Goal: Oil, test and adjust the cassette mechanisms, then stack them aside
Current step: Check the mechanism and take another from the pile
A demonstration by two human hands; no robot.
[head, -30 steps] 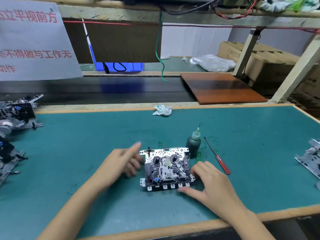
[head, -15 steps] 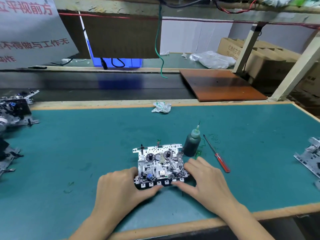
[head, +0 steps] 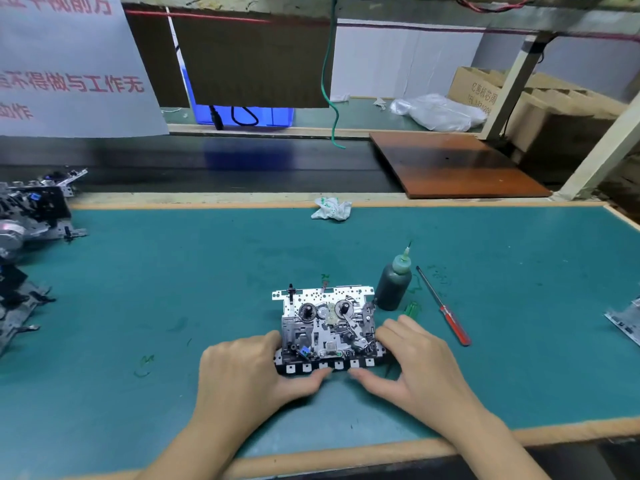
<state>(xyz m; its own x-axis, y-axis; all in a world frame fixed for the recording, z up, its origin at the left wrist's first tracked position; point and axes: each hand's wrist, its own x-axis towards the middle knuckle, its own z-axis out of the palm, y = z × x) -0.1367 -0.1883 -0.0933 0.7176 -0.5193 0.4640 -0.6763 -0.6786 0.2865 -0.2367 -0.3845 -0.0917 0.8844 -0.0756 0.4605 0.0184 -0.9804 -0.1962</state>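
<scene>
A metal cassette mechanism lies flat on the green mat, its row of black and white keys facing me. My left hand holds its left side, thumb against the front keys. My right hand holds the right side, fingers curled along the edge and thumb at the front keys. A dark oil bottle with a green nozzle stands just behind the mechanism's right corner. A red-handled screwdriver lies to the right of the bottle.
Several more cassette mechanisms are piled at the mat's left edge, another one at the right edge. A crumpled white wrapper lies at the back edge. A brown board rests on the dark belt behind.
My left hand came from the mechanism's upper left down to its front left corner and took hold. The right hand stayed at the right side. The view shifted slightly.
</scene>
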